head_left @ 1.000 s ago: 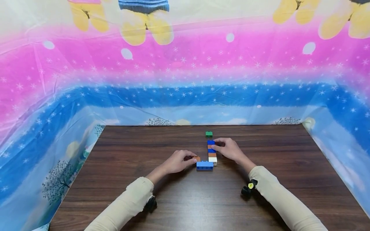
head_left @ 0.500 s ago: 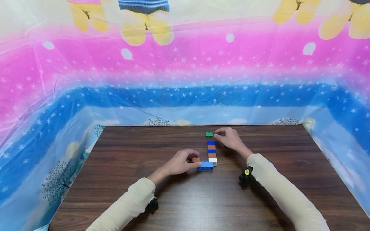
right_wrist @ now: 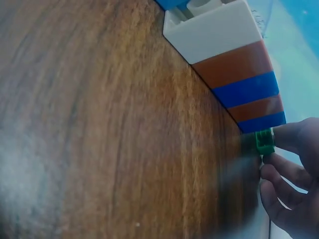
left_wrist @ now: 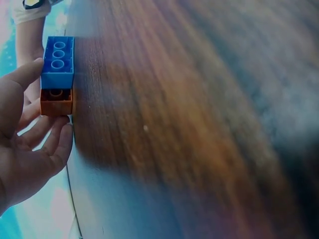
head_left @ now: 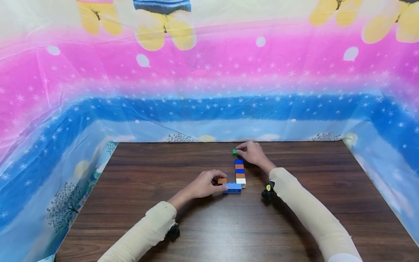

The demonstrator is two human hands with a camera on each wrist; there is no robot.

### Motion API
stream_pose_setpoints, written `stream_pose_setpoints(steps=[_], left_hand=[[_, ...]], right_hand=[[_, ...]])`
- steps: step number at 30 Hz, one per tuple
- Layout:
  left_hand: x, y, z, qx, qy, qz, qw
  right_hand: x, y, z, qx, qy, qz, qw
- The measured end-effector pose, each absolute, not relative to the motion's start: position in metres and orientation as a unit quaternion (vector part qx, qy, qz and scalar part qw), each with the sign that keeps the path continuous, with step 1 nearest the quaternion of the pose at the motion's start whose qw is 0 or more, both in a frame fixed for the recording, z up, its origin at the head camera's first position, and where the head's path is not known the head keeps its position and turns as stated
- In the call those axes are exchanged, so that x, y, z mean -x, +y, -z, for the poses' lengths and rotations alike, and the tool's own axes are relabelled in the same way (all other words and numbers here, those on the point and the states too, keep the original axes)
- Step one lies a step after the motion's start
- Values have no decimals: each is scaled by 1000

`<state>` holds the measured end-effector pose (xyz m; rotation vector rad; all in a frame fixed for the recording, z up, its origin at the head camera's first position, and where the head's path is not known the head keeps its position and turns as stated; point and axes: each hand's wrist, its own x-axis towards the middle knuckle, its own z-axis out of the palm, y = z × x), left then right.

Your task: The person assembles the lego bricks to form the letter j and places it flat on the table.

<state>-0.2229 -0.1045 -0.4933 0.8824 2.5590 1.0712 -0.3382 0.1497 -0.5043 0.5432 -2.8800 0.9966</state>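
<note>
Far back on the table, my right hand (head_left: 251,152) has thumb and fingers around a small green toy brick (head_left: 234,152), also visible in the right wrist view (right_wrist: 265,143). Just in front of it runs a joined column of blue and orange bricks, ending in a white brick (head_left: 240,181). A long light blue brick (head_left: 234,188) lies across the near end, with an orange brick (head_left: 222,180) at its left. My left hand (head_left: 204,184) holds that corner: its thumb touches the blue brick (left_wrist: 57,81) while its fingers curl behind the orange brick (left_wrist: 56,108).
The bricks are on a dark wood-grain table (head_left: 196,225). A printed cloth (head_left: 209,109) with pink and blue bands hangs along its back and sides. Small black devices sit at both wrists.
My right hand has left the far blue brick, moved back and taken hold of the green brick. My left thumb has slid slightly right onto the light blue brick.
</note>
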Motion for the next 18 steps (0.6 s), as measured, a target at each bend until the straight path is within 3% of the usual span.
stream_pose_setpoints(steps=[18], left_hand=[[224,-106,492,-305,871,-367,117]], right_hand=[[328,154,499,-173,-931,-320,-19]])
